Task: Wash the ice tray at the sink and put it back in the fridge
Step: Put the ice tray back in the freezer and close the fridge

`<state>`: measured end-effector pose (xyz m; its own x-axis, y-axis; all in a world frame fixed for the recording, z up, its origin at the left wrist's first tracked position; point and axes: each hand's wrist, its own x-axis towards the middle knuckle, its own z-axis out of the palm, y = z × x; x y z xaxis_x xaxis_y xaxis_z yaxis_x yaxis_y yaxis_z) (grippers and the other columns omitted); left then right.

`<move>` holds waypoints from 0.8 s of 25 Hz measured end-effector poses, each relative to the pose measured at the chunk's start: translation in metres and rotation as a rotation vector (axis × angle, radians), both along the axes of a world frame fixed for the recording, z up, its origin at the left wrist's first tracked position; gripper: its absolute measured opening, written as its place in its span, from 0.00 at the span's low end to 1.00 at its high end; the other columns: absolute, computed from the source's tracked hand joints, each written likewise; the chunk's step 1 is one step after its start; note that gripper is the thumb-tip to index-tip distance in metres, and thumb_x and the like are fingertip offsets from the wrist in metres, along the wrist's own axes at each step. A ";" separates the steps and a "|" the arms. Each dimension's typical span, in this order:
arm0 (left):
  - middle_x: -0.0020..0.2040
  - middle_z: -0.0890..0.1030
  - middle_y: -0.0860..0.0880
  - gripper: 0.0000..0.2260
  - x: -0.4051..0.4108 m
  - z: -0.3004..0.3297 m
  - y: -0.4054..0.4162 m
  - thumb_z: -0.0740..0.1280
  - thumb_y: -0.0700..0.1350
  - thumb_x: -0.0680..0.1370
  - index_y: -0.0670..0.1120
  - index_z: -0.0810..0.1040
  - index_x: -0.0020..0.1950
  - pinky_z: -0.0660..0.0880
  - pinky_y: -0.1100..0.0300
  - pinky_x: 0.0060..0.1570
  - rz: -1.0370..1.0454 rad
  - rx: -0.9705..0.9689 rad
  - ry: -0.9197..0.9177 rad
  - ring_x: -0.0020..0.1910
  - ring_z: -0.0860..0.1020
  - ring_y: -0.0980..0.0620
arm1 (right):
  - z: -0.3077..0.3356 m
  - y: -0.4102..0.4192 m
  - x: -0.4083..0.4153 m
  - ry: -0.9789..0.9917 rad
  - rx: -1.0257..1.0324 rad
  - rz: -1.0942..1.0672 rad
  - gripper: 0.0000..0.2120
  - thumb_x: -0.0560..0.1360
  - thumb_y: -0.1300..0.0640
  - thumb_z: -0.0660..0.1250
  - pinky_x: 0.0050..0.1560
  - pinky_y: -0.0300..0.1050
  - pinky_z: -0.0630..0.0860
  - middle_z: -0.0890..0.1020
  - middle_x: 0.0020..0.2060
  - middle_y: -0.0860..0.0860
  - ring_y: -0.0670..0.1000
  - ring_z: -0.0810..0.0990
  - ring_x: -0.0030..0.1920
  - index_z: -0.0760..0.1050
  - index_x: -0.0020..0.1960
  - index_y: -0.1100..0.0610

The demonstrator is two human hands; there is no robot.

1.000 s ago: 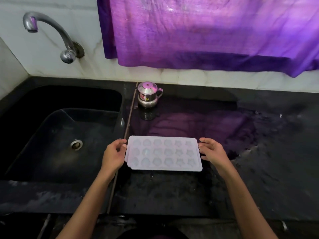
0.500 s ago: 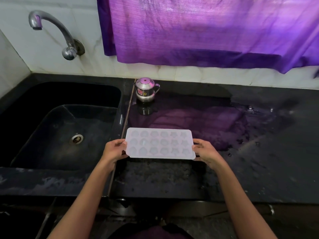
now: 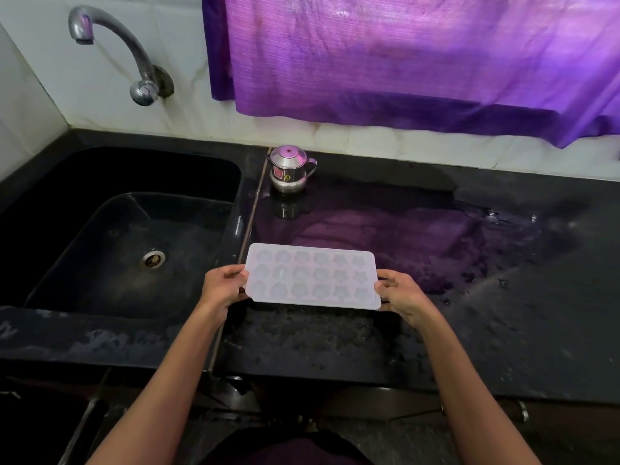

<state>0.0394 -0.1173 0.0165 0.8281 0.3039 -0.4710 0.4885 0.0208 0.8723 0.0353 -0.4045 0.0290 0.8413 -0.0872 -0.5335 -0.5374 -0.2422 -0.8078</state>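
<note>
A pale translucent ice tray [image 3: 312, 276] with star and flower shaped cells is held level over the black counter, just right of the sink. My left hand [image 3: 223, 286] grips its left short edge, fingers curled round it. My right hand [image 3: 401, 295] grips the right short edge the same way. The black sink [image 3: 110, 229] with its metal drain [image 3: 153, 258] lies to the left. A curved metal tap [image 3: 134, 58] juts from the white wall above the sink.
A small steel pot with a lid [image 3: 289, 169] stands at the back of the wet black counter [image 3: 503, 280]. A purple curtain [image 3: 402, 55] hangs over the wall behind. The counter's front edge runs below my forearms.
Both hands closed on the tray's short edges and raised it off the counter. The view has shifted a little, so the tray now sits slightly nearer to me.
</note>
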 end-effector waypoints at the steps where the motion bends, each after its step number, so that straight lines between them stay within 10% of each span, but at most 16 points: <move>1: 0.48 0.79 0.42 0.10 0.000 0.001 0.001 0.63 0.36 0.78 0.36 0.77 0.58 0.75 0.59 0.34 -0.002 0.005 -0.005 0.39 0.78 0.50 | 0.001 0.001 -0.001 -0.009 -0.005 0.002 0.16 0.79 0.66 0.59 0.40 0.45 0.79 0.78 0.51 0.55 0.51 0.80 0.45 0.70 0.67 0.61; 20: 0.42 0.82 0.49 0.08 -0.046 0.041 0.072 0.64 0.38 0.78 0.43 0.79 0.55 0.77 0.66 0.30 0.133 0.036 -0.127 0.39 0.80 0.53 | 0.043 0.053 0.001 -0.170 0.076 0.227 0.14 0.79 0.65 0.60 0.35 0.39 0.79 0.82 0.49 0.56 0.51 0.82 0.45 0.73 0.64 0.57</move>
